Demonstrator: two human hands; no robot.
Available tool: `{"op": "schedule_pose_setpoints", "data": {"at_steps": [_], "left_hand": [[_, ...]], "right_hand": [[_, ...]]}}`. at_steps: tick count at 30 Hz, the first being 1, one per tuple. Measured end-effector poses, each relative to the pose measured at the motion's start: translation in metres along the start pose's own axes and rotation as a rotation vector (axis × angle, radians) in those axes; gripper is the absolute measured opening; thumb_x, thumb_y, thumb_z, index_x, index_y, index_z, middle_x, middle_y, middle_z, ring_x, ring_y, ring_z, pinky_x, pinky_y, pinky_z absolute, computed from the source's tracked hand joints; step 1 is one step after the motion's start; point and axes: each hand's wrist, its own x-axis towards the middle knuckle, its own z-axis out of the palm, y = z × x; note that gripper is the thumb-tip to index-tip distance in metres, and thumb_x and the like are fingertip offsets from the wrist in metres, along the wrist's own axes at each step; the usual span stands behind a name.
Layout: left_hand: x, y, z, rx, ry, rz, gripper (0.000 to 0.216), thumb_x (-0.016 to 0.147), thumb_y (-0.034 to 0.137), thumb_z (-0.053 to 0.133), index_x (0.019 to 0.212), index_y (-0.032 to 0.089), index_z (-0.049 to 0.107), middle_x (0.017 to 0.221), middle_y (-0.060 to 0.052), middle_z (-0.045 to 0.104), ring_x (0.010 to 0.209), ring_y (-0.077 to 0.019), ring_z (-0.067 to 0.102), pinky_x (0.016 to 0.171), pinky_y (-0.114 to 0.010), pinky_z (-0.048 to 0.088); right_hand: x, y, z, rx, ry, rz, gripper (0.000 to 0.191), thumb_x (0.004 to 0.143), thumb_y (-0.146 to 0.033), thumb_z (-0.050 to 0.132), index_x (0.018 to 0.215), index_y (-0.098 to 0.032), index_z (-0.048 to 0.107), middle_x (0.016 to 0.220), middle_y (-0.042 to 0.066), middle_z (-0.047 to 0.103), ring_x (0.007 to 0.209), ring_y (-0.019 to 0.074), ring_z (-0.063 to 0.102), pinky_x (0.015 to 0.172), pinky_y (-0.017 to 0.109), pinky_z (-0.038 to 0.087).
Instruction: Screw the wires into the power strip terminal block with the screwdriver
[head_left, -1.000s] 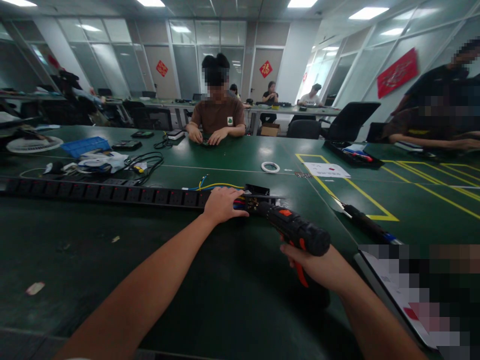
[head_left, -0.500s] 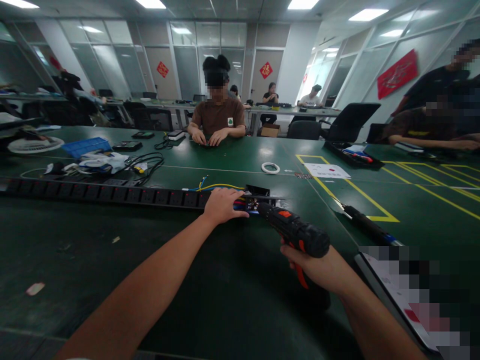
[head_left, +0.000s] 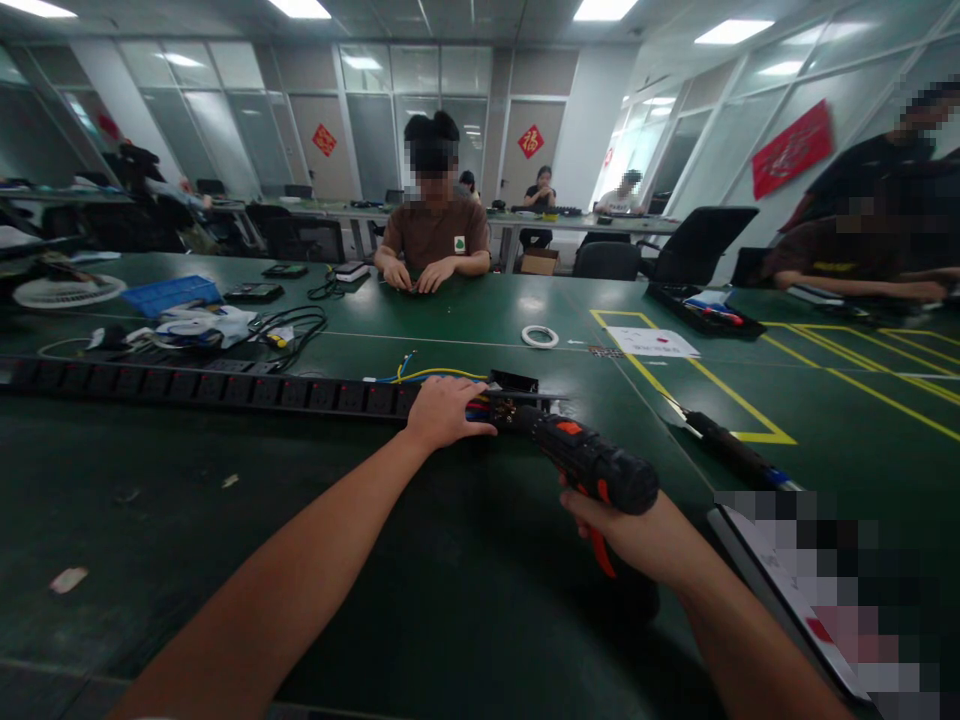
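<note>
A long black power strip [head_left: 285, 393] with a row of sockets lies across the green table. My left hand [head_left: 441, 412] grips it near its right end, fingers over the top and thumb along the near side. Past my fingers that end is uncovered, showing coloured wires and small metal parts. Yellow and blue wires [head_left: 442, 375] lie loose behind my left hand. My right hand [head_left: 630, 535] is closed around the handle of a black and orange cordless drill [head_left: 589, 460]. The drill's nose points left at the uncovered end; its tip is too small to make out.
Right of the drill lie a dark-handled tool [head_left: 735, 450] and a flat white-topped object [head_left: 795, 600]. A white ring [head_left: 527, 338] and a paper sheet [head_left: 652, 342] are farther back. A blue basket [head_left: 169, 296] and tangled cables stand back left. A person [head_left: 433, 235] sits opposite.
The bluish light at the drill's nose has gone out. The nose has shifted very slightly; both hands keep their places and holds.
</note>
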Motion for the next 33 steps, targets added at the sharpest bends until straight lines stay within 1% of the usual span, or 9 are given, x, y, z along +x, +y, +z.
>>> {"op": "schedule_pose_setpoints", "data": {"at_steps": [7,16,18,24,33], "left_hand": [[0.0003,0.0013,-0.0025,0.000,-0.019,-0.003,0.085,0.086,0.084,0.074,0.145,0.022,0.072,0.140,-0.013,0.077,0.124,-0.0361,0.069,0.104,-0.048,0.044],[0.0007,-0.0005,-0.0008,0.004,-0.021,0.000,0.087,0.086,0.086,0.072,0.145,0.023,0.072,0.141,-0.013,0.076,0.125,-0.0359,0.069,0.104,-0.048,0.044],[0.0008,-0.0002,-0.0008,0.001,-0.019,-0.001,0.087,0.086,0.086,0.073,0.145,0.023,0.072,0.141,-0.013,0.077,0.124,-0.0360,0.069,0.104,-0.048,0.044],[0.0008,0.0006,-0.0010,-0.009,-0.009,-0.004,0.085,0.085,0.084,0.075,0.144,0.023,0.073,0.140,-0.013,0.077,0.125,-0.0356,0.070,0.105,-0.048,0.045],[0.0002,0.0002,-0.0007,-0.003,-0.014,-0.007,0.087,0.086,0.085,0.074,0.145,0.022,0.072,0.141,-0.012,0.077,0.125,-0.0357,0.070,0.106,-0.049,0.045]], "right_hand": [[-0.0018,-0.0010,-0.0018,0.001,0.001,-0.027,0.022,0.075,-0.040,0.072,0.089,-0.024,0.068,0.062,-0.002,0.065,0.060,0.0202,0.066,0.060,0.032,0.054],[-0.0007,-0.0019,-0.0018,-0.036,0.007,0.002,0.019,0.076,-0.039,0.071,0.086,-0.023,0.068,0.061,-0.002,0.066,0.060,0.0197,0.066,0.061,0.031,0.053],[-0.0005,-0.0011,-0.0015,-0.020,0.005,-0.005,0.020,0.075,-0.039,0.072,0.087,-0.023,0.068,0.061,-0.002,0.065,0.060,0.0197,0.066,0.061,0.031,0.053],[-0.0001,0.0022,-0.0007,0.025,0.007,0.004,0.031,0.074,-0.040,0.073,0.100,-0.023,0.071,0.066,-0.002,0.067,0.061,0.0203,0.068,0.060,0.032,0.055],[-0.0004,0.0010,-0.0027,-0.046,-0.002,0.013,0.028,0.077,-0.042,0.071,0.096,-0.023,0.070,0.065,-0.002,0.067,0.064,0.0211,0.069,0.063,0.033,0.056]]}}
